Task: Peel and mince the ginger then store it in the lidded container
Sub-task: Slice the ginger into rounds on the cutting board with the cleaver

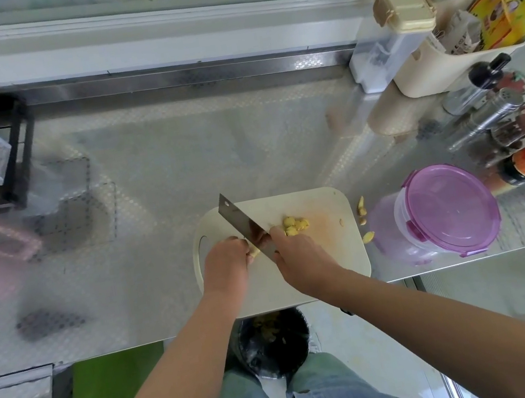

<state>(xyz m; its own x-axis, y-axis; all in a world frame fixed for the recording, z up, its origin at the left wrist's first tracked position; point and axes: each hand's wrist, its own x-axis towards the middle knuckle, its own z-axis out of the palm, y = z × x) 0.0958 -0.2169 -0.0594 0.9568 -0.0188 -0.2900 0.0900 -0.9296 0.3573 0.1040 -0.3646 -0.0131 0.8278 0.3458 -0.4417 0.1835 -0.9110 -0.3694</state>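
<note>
We judge the cutting about midway: left hand (225, 257) curled onto the ginger stub (255, 252) on the board (306, 281), right hand (297, 252) gripping the cleaver (245, 226) beside coarse slices (295, 224); mincing and storing remain, and the container (450, 209) stands lidded to the right.

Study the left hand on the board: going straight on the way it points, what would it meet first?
Probably the cleaver blade, right beside the left hand and the ginger piece it holds; depth is unclear from above.
</note>
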